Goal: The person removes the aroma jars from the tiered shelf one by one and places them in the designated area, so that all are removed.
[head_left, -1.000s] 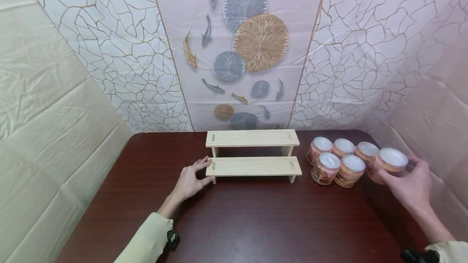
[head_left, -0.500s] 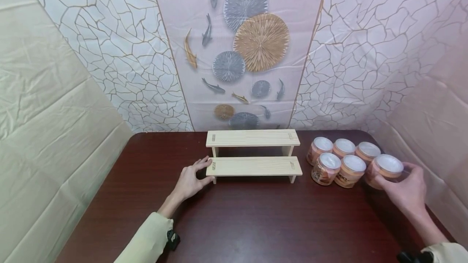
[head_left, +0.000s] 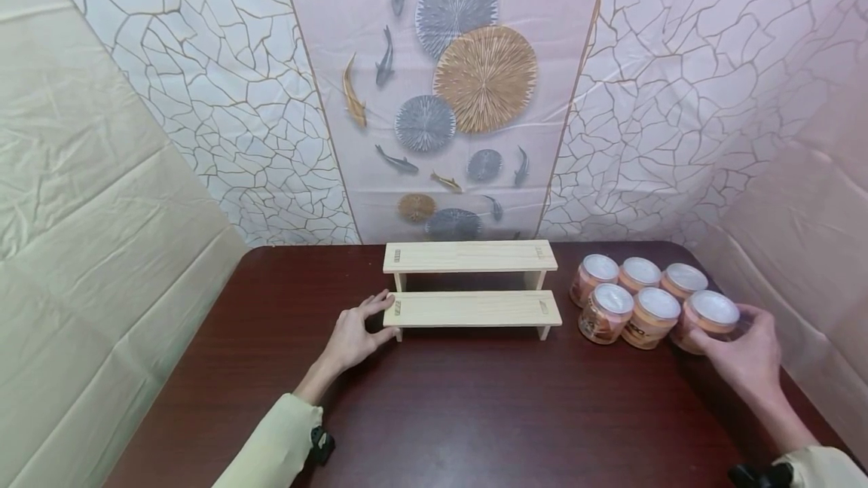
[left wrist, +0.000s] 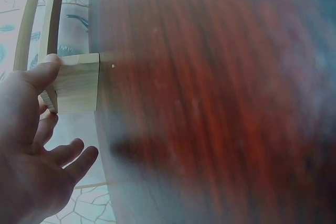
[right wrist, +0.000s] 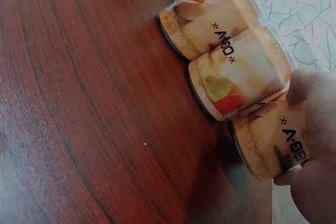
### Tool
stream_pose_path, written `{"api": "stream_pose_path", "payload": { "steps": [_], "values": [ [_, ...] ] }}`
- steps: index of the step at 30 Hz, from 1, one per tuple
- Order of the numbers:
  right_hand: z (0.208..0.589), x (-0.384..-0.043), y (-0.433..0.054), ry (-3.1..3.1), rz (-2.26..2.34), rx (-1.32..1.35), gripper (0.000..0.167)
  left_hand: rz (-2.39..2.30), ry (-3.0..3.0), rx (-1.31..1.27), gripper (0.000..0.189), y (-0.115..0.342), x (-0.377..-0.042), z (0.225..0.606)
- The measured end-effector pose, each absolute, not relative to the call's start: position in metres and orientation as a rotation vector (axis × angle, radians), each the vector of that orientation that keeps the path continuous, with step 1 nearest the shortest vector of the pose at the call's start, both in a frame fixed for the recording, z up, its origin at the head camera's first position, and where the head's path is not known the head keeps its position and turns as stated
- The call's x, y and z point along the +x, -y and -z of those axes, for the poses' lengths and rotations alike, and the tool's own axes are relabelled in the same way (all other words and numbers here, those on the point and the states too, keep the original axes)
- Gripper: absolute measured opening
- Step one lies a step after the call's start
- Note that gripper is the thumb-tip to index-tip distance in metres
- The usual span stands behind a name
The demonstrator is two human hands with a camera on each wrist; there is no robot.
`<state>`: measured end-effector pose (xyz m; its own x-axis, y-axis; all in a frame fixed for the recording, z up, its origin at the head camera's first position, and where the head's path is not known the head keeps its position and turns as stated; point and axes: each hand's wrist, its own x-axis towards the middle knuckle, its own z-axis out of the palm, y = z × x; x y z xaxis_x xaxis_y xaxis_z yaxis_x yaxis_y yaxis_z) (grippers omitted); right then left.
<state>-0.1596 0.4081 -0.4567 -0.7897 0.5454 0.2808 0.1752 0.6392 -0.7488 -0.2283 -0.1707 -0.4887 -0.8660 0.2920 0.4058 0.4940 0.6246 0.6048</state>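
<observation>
At the right end of the front row, my right hand [head_left: 749, 349] grips a jar [head_left: 715, 309] with a white lid and an orange-brown printed label. The jar stands close beside the neighbouring jar [head_left: 651, 316]; in the right wrist view its base [right wrist: 254, 156] is near the table top, and contact is hard to tell. A light wooden two-tier rack [head_left: 471, 309] stands mid-table. My left hand [head_left: 354, 335] pinches the left end of its lower board, thumb in front and index finger behind. The other left fingers [left wrist: 79, 163] are spread off the rack.
Several more jars [head_left: 600, 268] of the same kind stand in two rows right of the rack. Behind the dark red-brown table [head_left: 475, 405] hangs a patterned cloth [head_left: 468, 172]. Pale cloth walls [head_left: 793, 247] rise at both sides.
My right hand has brought its jar left and down, to the end of the front row. The left hand keeps its place on the rack.
</observation>
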Motion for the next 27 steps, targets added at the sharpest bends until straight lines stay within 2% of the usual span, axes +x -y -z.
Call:
{"api": "stream_pose_path", "payload": {
  "steps": [27],
  "values": [
    [0.468, -0.161, -0.409, 2.408, -1.05, -0.542, 0.086, 1.086, 2.571, -0.634, 0.059, 0.171, -0.228, 0.49]
  ]
}}
